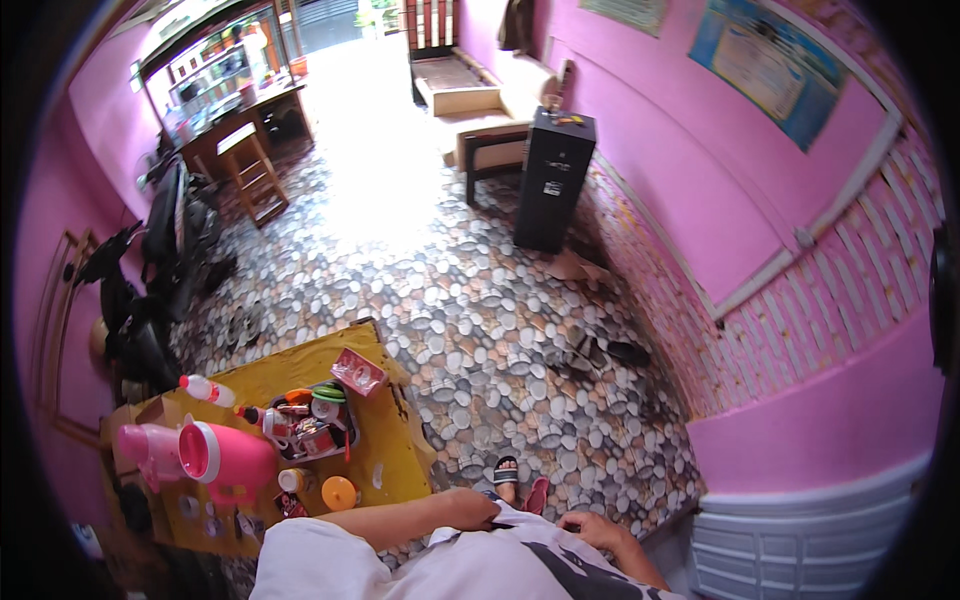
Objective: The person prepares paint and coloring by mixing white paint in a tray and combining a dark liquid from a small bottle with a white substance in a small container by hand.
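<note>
Our left hand (475,508) lies against the front of the shirt (470,560), its fingers tucked out of sight, so we cannot tell whether they are apart or clamped on cloth. Our right hand (592,530) sits at the shirt's other side, fingers bent; whether it pinches anything, we cannot tell either. The shirt itself spreads between and below both hands. To handle it well, we judge, we should keep our touch light, draw the cloth evenly from both sides, and look before tugging.

Just beyond are our sandals (506,465) on the floor (480,375). To our left the table (385,440) carries an orange lid (339,492), a pink jug (245,460) and a red box (358,372); our left elbow wants care there.
</note>
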Demonstrator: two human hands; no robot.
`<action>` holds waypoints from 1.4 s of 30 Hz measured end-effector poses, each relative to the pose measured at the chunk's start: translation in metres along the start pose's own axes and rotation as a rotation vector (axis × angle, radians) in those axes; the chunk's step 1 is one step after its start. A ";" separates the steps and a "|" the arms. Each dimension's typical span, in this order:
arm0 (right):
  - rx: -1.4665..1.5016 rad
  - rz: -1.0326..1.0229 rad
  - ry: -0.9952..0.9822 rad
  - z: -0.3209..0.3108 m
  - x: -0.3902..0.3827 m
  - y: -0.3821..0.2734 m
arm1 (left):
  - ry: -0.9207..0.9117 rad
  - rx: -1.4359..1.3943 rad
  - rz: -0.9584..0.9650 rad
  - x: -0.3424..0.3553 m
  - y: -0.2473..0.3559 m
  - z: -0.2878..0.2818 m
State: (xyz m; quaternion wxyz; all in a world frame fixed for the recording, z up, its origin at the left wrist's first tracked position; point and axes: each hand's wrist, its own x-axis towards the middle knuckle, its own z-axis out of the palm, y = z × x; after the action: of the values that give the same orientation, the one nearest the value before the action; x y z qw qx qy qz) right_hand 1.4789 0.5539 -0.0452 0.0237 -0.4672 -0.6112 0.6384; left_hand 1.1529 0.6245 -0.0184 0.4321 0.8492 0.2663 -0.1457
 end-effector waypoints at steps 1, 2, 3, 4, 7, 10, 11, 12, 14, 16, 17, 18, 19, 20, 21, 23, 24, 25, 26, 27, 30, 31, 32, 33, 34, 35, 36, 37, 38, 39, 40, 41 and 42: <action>0.009 -0.013 -0.045 -0.016 0.015 -0.006 | -0.067 -0.038 -0.042 -0.005 -0.008 -0.008; 0.014 -0.028 -0.086 -0.032 0.032 -0.013 | -0.095 -0.068 -0.142 -0.013 -0.013 -0.015; 0.001 -0.043 -0.118 -0.048 0.047 -0.022 | -0.078 -0.084 -0.172 -0.022 -0.018 -0.016; 0.018 -0.030 -0.178 -0.062 0.061 -0.033 | -0.089 -0.105 -0.220 -0.030 -0.023 -0.015; 0.022 -0.039 -0.315 -0.101 0.107 -0.046 | -0.107 -0.407 -0.446 -0.053 -0.013 -0.036; -0.019 -0.067 -0.459 -0.140 0.162 -0.054 | 0.036 -0.699 -0.555 -0.055 -0.029 -0.013; -0.042 -0.068 -0.519 -0.153 0.180 -0.058 | 0.176 -0.697 -0.496 -0.050 -0.033 -0.013; -0.052 -0.095 -0.557 -0.167 0.197 -0.062 | 0.206 -0.637 -0.534 -0.044 -0.037 -0.015; -0.054 -0.115 -0.624 -0.194 0.238 -0.070 | 0.332 -0.629 -0.606 -0.033 -0.036 -0.036; -0.068 -0.166 -0.704 -0.224 0.276 -0.094 | 0.455 -0.621 -0.690 -0.016 -0.047 -0.048; -0.085 -0.178 -0.719 -0.240 0.299 -0.106 | 0.583 -0.578 -0.780 -0.002 -0.058 -0.054; -0.137 -0.168 -0.755 -0.256 0.322 -0.117 | 0.709 -0.529 -0.868 0.011 -0.073 -0.063; -0.186 -0.156 -0.790 -0.272 0.342 -0.129 | 0.723 -0.529 -0.881 0.017 -0.083 -0.085; -0.202 -0.205 -0.725 -0.288 0.360 -0.139 | 0.839 -0.494 -0.891 0.022 -0.095 -0.108; -0.210 -0.216 -0.733 -0.307 0.377 -0.150 | 0.952 -0.456 -0.899 0.026 -0.106 -0.132; -0.274 -0.180 -0.789 -0.339 0.403 -0.188 | 0.983 -0.458 -0.889 0.040 -0.117 -0.184; -0.286 -0.177 -0.804 -0.351 0.415 -0.202 | 0.939 -0.511 -0.888 0.046 -0.122 -0.207; -0.291 -0.179 -0.808 -0.362 0.431 -0.208 | 0.892 -0.565 -0.881 0.052 -0.129 -0.226; -0.327 -0.207 -0.812 -0.371 0.447 -0.212 | 0.916 -0.546 -0.847 0.057 -0.143 -0.238; -0.363 -0.236 -0.816 -0.380 0.462 -0.217 | 0.921 -0.547 -0.849 0.061 -0.156 -0.255; -0.460 -0.420 -0.741 -0.401 0.494 -0.239 | 0.954 -0.527 -0.760 0.074 -0.194 -0.284; -0.515 -0.544 -0.640 -0.408 0.503 -0.248 | 0.931 -0.515 -0.719 0.085 -0.214 -0.291; -0.594 -0.612 -0.568 -0.414 0.508 -0.267 | 0.909 -0.498 -0.677 0.092 -0.230 -0.305; -0.599 -0.618 -0.573 -0.421 0.525 -0.274 | 0.917 -0.497 -0.683 0.097 -0.245 -0.319; -0.662 -0.665 -0.543 -0.428 0.539 -0.278 | 0.895 -0.430 -0.705 0.104 -0.261 -0.340; -0.720 -0.717 -0.514 -0.433 0.557 -0.283 | 0.869 -0.361 -0.733 0.106 -0.276 -0.363; -0.746 -0.647 -0.550 -0.439 0.576 -0.291 | 0.877 -0.359 -0.744 0.106 -0.291 -0.386; -0.749 -0.649 -0.552 -0.446 0.596 -0.300 | 0.880 -0.359 -0.745 0.109 -0.308 -0.402; -0.702 -0.561 -0.629 -0.453 0.617 -0.309 | 0.830 -0.435 -0.747 0.110 -0.326 -0.417; -0.653 -0.471 -0.705 -0.459 0.640 -0.318 | 0.778 -0.510 -0.747 0.110 -0.346 -0.431; -0.664 -0.470 -0.699 -0.471 0.663 -0.327 | 0.684 -0.578 -0.720 0.112 -0.374 -0.445; -0.590 -0.367 -0.748 -0.484 0.686 -0.336 | 0.693 -0.573 -0.709 0.114 -0.411 -0.452; -0.511 -0.270 -0.799 -0.493 0.712 -0.343 | 0.728 -0.684 -0.527 0.115 -0.453 -0.455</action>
State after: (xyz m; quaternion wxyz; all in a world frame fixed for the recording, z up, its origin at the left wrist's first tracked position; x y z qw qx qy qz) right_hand 1.2018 1.4420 -0.0834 -0.2452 -0.0933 -0.7648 0.5885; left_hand 0.9931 1.2507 -0.1050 0.5121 0.5612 0.6331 0.1481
